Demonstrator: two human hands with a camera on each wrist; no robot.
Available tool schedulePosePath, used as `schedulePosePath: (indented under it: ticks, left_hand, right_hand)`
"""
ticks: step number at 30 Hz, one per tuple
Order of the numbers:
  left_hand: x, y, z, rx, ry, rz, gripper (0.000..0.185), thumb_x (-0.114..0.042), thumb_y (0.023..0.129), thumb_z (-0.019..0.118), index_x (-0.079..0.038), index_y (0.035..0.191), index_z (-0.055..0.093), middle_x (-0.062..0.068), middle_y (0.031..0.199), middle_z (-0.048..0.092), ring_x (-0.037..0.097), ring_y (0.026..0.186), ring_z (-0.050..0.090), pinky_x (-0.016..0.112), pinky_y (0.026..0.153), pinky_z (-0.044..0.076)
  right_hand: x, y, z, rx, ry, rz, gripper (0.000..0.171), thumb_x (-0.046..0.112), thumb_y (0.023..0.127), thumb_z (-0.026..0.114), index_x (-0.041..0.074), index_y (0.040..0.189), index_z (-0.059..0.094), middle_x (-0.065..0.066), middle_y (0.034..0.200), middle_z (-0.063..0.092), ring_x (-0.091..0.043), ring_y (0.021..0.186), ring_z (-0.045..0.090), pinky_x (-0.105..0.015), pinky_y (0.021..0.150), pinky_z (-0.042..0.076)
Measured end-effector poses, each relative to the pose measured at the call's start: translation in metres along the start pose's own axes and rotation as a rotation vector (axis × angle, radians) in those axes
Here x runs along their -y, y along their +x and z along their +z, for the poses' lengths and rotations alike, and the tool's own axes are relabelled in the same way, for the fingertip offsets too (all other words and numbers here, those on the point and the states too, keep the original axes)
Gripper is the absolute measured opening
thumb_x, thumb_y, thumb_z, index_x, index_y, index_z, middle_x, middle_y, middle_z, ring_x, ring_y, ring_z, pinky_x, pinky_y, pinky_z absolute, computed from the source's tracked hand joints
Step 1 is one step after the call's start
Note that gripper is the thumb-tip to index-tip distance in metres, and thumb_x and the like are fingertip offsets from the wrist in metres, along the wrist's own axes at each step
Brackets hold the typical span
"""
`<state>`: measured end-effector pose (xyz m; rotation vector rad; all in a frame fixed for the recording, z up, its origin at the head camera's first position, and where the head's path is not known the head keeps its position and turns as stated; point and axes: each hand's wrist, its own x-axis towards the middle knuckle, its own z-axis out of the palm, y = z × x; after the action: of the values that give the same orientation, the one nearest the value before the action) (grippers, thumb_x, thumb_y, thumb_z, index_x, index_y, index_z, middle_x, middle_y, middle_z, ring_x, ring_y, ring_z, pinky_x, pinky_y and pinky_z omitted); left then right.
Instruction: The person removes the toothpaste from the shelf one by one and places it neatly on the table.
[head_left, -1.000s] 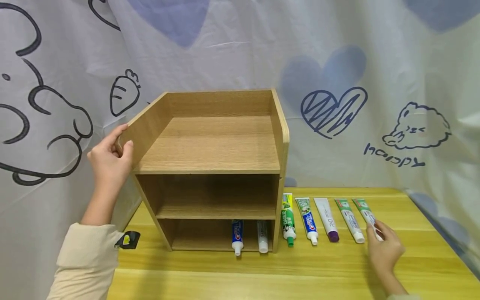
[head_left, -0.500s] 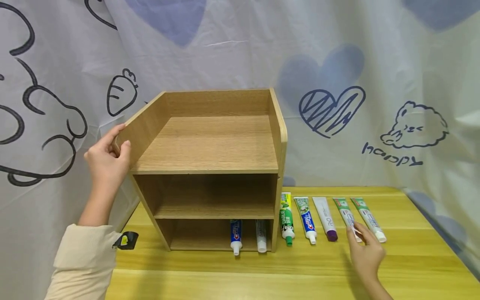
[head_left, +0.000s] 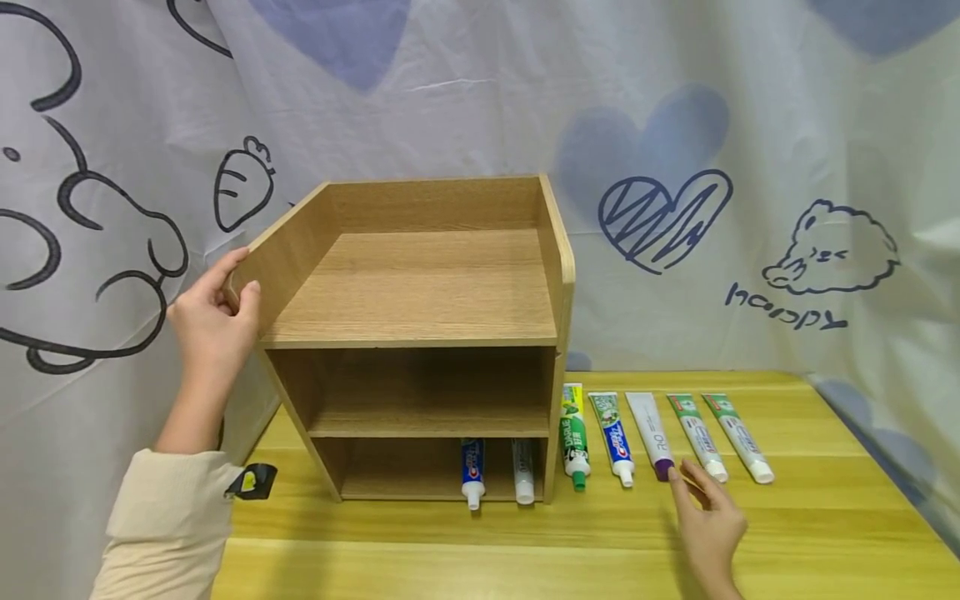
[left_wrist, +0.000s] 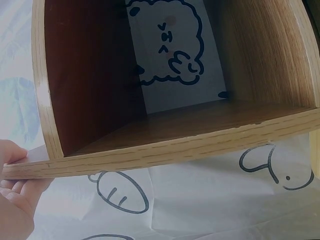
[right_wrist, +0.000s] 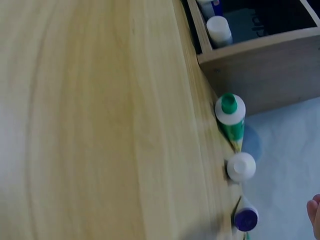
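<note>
From my seat the work looks under way but mostly undone; two toothpaste tubes already lie in the bottom compartment of the wooden shelf (head_left: pixel 420 333), a blue one (head_left: pixel 472 472) and a white one (head_left: pixel 522 470), caps toward me and poking just past the front edge; five more wait in a row on the table (head_left: pixel 825 533) just to the right of the shelf: a green-capped tube (head_left: pixel 573 442) nearest its side wall, then a blue-and-white tube (head_left: pixel 613 437), the purple-capped tube (head_left: pixel 652 435), and two green-and-white tubes (head_left: pixel 698 436) (head_left: pixel 738 437); the middle compartment and the top tray show nothing in them. My left hand (head_left: pixel 213 321) grips the front corner of the shelf's left side panel, thumb inside and fingers (head_left: pixel 225 268) wrapped outside. My right hand (head_left: pixel 708 521) holds nothing; its fingers (head_left: pixel 693 487) are loosely spread, the tips just beside the purple cap, touching or not I cannot tell; I judge that tube the one in hand.
</note>
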<state>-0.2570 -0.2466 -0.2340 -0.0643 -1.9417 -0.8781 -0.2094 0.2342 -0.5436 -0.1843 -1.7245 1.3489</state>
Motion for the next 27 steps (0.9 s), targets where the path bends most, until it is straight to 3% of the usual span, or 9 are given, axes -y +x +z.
schedulePosePath:
  ticks: [2,5,8,14,20,27]
  left_hand:
    - [0.000,0.000,0.000,0.000,0.001,0.004,0.035,0.004,0.079,0.056,-0.004,0.111,0.067,-0.023,0.046,0.029,-0.009,0.038,0.022,0.011,0.039,0.018]
    - [0.001,0.001,0.001,-0.003,0.006,0.011,0.035,0.004,0.079,0.056,-0.004,0.111,0.068,-0.022,0.046,0.029,-0.009,0.038,0.022,0.011,0.038,0.017]
    - [0.003,0.001,0.001,-0.002,0.015,0.010,0.035,0.003,0.078,0.057,-0.006,0.111,0.068,-0.022,0.046,0.030,-0.010,0.037,0.022,0.011,0.038,0.017]
    - [0.004,0.001,0.002,0.000,0.014,0.008,0.036,0.003,0.078,0.058,-0.007,0.112,0.068,-0.022,0.046,0.030,-0.010,0.037,0.023,0.009,0.038,0.015]
    - [0.002,0.001,0.002,0.000,0.008,0.011,0.036,0.003,0.078,0.057,-0.005,0.111,0.068,-0.022,0.046,0.029,-0.010,0.037,0.022,0.011,0.038,0.016]
    - [0.002,0.001,0.001,0.000,-0.003,0.008,0.036,0.003,0.078,0.057,-0.005,0.112,0.067,-0.024,0.046,0.029,-0.010,0.037,0.023,0.011,0.043,0.018]
  right_hand:
    - [-0.015,-0.004,0.001,-0.005,-0.029,0.027,0.026,0.005,0.075,0.074,-0.002,0.100,0.070,0.024,0.092,0.065,0.011,0.074,0.063,-0.006,0.069,0.048]
    - [-0.014,-0.010,0.004,-0.006,-0.044,0.055,0.026,0.006,0.076,0.073,0.000,0.101,0.071,0.024,0.090,0.065,0.012,0.073,0.062,-0.005,0.069,0.047]
    - [0.010,-0.014,0.008,-0.010,-0.008,0.074,0.025,0.000,0.075,0.072,-0.006,0.099,0.069,0.022,0.088,0.066,0.012,0.072,0.061,-0.004,0.068,0.046]
    - [0.061,-0.021,0.014,-0.012,0.004,0.135,0.022,-0.006,0.075,0.068,-0.010,0.097,0.068,0.029,0.082,0.062,0.014,0.069,0.060,-0.003,0.067,0.045]
    - [0.075,-0.030,0.022,0.014,-0.001,0.187,0.022,-0.008,0.077,0.066,-0.012,0.098,0.066,0.033,0.080,0.059,0.015,0.070,0.058,-0.004,0.067,0.046]
    - [0.084,-0.042,0.033,0.042,0.024,0.233,0.024,-0.006,0.077,0.067,-0.011,0.100,0.066,0.030,0.082,0.059,0.013,0.071,0.059,-0.005,0.067,0.047]
